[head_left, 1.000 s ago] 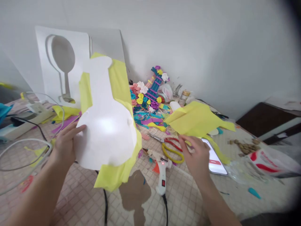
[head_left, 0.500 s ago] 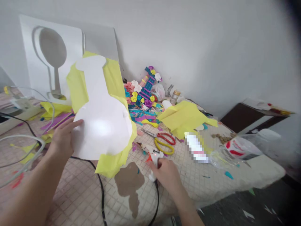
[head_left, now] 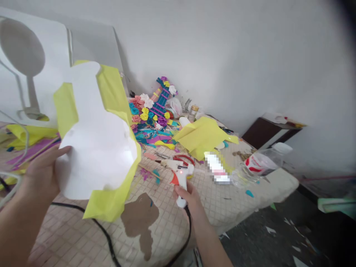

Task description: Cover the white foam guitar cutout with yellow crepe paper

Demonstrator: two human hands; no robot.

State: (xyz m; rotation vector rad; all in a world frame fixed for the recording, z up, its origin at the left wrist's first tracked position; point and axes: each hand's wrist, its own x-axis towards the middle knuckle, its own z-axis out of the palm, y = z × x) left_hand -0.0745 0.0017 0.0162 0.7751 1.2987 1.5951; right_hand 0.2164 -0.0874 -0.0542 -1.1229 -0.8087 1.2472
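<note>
My left hand grips a white guitar-shaped cutout by its left edge, thumb on the front face. Yellow crepe paper lies behind the cutout and sticks out past its edges on both sides and at the bottom. In my right hand is a white hot glue gun with an orange trigger and a small red light on. Its nozzle points left, toward the cutout but apart from it. The glue gun partly covers a pair of scissors with red and yellow handles on the table.
Paper flowers and a blue decorated piece stand at the back amid colourful scraps. A yellow sheet and a plastic bottle lie to the right. White boards lean on the wall. A black cord crosses the table.
My right hand has lifted the glue gun up off the table area by the scissors. The view has turned right, so the cutout and my left hand appear farther left.
</note>
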